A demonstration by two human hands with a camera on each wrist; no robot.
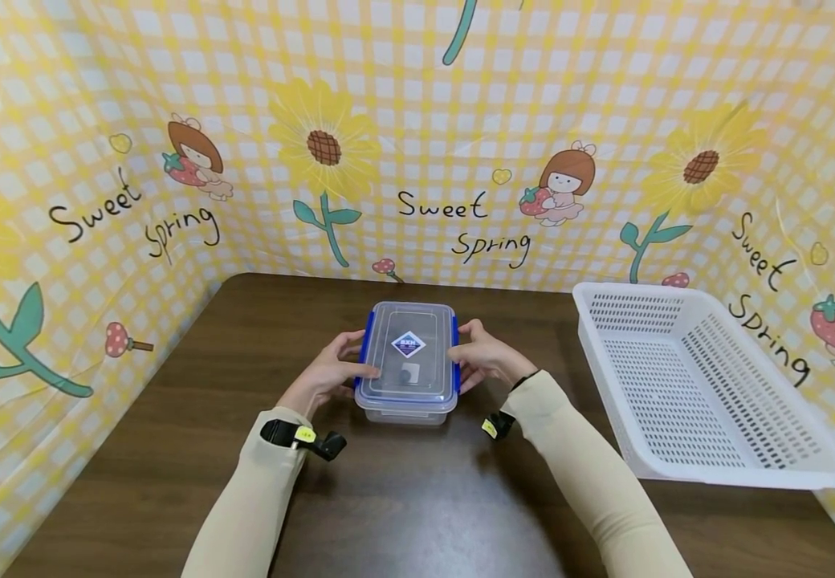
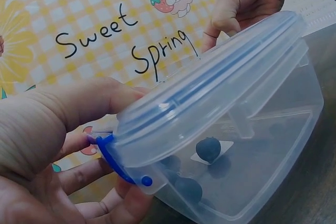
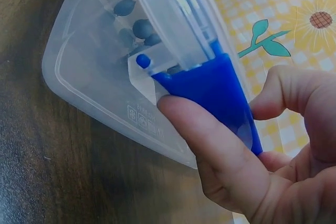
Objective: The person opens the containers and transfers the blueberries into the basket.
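A clear plastic food container (image 1: 406,417) stands on the table, its see-through lid (image 1: 432,329) on top with blue side latches and a diamond-shaped label (image 1: 409,344). My left hand (image 1: 327,372) grips the left side, thumb on the lid's edge and fingers around the blue latch (image 2: 113,160). On the opposite side my right hand (image 1: 491,359) holds the right blue latch (image 3: 212,90) between thumb and fingers. Through the wall, small dark round things (image 2: 208,149) show inside near a white piece (image 3: 142,82); their kind is unclear.
To the right stands a white perforated plastic basket (image 1: 678,470). The dark wooden table (image 1: 403,514) reaches back to a yellow checked cloth (image 1: 425,144) that hangs around its back and sides.
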